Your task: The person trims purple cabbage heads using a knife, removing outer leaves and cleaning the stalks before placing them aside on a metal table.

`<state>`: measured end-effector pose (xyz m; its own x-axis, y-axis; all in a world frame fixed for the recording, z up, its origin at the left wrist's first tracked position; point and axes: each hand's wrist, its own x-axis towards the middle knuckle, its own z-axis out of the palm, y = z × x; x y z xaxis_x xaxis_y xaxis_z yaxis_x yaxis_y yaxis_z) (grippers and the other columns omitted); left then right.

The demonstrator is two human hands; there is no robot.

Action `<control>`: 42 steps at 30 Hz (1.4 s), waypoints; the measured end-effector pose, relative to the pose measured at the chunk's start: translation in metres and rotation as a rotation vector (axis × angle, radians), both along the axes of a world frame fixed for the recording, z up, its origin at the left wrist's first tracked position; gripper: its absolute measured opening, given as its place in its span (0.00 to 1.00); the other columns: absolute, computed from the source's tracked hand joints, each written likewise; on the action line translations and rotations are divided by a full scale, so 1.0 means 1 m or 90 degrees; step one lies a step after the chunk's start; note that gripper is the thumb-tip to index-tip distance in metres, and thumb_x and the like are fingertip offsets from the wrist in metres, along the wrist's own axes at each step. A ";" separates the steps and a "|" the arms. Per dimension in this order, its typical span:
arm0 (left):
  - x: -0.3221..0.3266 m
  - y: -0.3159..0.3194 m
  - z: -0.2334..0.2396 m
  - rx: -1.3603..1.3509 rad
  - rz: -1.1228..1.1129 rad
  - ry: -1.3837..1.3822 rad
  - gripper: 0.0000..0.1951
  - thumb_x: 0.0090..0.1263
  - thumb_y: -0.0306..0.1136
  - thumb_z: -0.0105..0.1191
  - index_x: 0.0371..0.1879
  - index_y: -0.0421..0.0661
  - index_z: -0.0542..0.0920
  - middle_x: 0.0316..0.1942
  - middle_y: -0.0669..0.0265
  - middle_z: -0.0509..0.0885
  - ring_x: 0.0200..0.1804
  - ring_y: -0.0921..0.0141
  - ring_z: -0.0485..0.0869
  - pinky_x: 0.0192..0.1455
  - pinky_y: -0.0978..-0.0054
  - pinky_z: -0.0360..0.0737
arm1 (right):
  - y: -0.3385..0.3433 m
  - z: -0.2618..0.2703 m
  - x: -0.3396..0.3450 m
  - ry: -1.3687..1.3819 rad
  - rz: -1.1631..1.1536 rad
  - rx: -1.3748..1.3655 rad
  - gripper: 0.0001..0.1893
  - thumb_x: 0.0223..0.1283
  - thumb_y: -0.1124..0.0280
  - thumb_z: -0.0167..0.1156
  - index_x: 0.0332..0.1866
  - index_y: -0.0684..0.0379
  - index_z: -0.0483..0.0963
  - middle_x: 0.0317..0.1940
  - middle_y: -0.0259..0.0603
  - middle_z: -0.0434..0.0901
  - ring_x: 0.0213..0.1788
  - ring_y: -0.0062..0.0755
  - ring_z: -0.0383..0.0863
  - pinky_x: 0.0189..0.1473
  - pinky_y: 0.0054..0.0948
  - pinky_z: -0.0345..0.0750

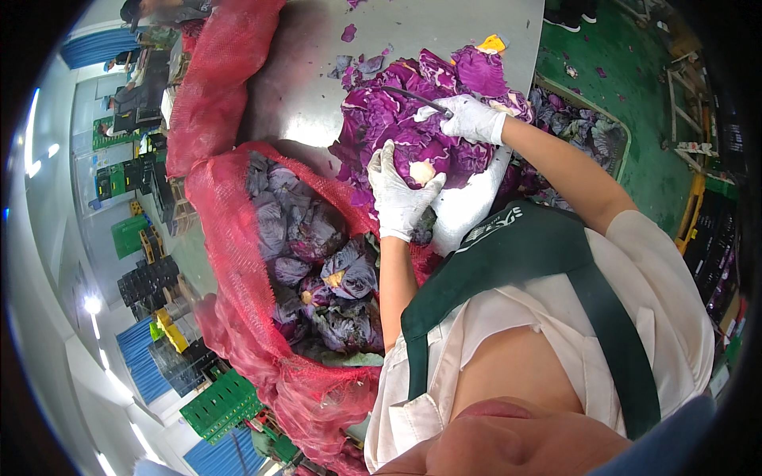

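My left hand (400, 196), in a white glove, grips a red cabbage head (433, 152) from its near left side. The pale cut stem (422, 172) of the head faces up between thumb and fingers. Just beyond it, my right hand (473, 119), gloved too, is closed around a knife (417, 99). Its dark, slim, curved blade points left above loose purple cabbage leaves (381, 116). These leaves lie heaped around both hands on a metal table (303, 77). The knife's handle is mostly hidden in my right hand.
An open red mesh sack (229, 208) of whole red cabbages (309, 229) stands at my left, another filled sack (217, 77) beyond it. A yellow object (493, 44) lies behind the leaves. Right of the table, a crate (624, 143) holds cabbage leaves. Other people work far left.
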<state>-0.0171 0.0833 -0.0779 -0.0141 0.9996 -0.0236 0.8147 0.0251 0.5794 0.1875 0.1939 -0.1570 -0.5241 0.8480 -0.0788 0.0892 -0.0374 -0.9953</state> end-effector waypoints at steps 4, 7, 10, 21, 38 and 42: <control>0.003 -0.005 -0.001 -0.007 0.020 0.016 0.57 0.41 0.45 0.81 0.74 0.40 0.64 0.71 0.44 0.62 0.73 0.49 0.65 0.76 0.57 0.65 | 0.018 0.000 -0.008 -0.075 -0.042 -0.064 0.24 0.61 0.87 0.55 0.59 0.52 0.83 0.44 0.34 0.87 0.34 0.15 0.75 0.36 0.23 0.74; 0.007 -0.023 0.000 0.046 0.004 0.041 0.57 0.41 0.42 0.81 0.73 0.37 0.63 0.69 0.46 0.62 0.71 0.51 0.67 0.76 0.60 0.65 | 0.013 0.013 -0.007 -0.227 -0.051 0.151 0.22 0.56 0.80 0.56 0.56 0.50 0.83 0.39 0.41 0.88 0.42 0.37 0.87 0.51 0.34 0.81; -0.004 -0.030 -0.011 0.097 0.029 -0.018 0.57 0.42 0.40 0.81 0.73 0.37 0.61 0.69 0.48 0.63 0.71 0.53 0.66 0.76 0.60 0.66 | -0.002 0.036 -0.009 -0.294 -0.033 0.311 0.23 0.60 0.70 0.57 0.63 0.47 0.78 0.52 0.43 0.84 0.53 0.45 0.85 0.57 0.40 0.81; -0.020 -0.026 -0.028 0.128 0.021 -0.065 0.57 0.43 0.38 0.81 0.73 0.34 0.60 0.65 0.51 0.66 0.68 0.57 0.69 0.72 0.63 0.70 | -0.022 0.069 -0.034 -0.402 0.206 0.457 0.31 0.65 0.51 0.61 0.74 0.44 0.70 0.57 0.50 0.83 0.47 0.51 0.87 0.50 0.44 0.82; -0.005 -0.033 -0.006 0.049 -0.015 -0.011 0.56 0.40 0.40 0.81 0.74 0.45 0.64 0.73 0.44 0.61 0.77 0.47 0.59 0.78 0.53 0.62 | 0.002 0.092 -0.038 -0.383 0.312 0.184 0.35 0.54 0.47 0.66 0.64 0.61 0.78 0.54 0.53 0.85 0.55 0.46 0.85 0.61 0.35 0.78; 0.004 -0.033 -0.011 0.073 -0.026 0.028 0.58 0.39 0.43 0.81 0.75 0.43 0.63 0.74 0.43 0.61 0.77 0.45 0.58 0.79 0.51 0.60 | -0.003 0.136 -0.024 -0.373 0.311 -0.079 0.35 0.56 0.49 0.67 0.64 0.62 0.76 0.49 0.55 0.86 0.51 0.47 0.86 0.57 0.35 0.79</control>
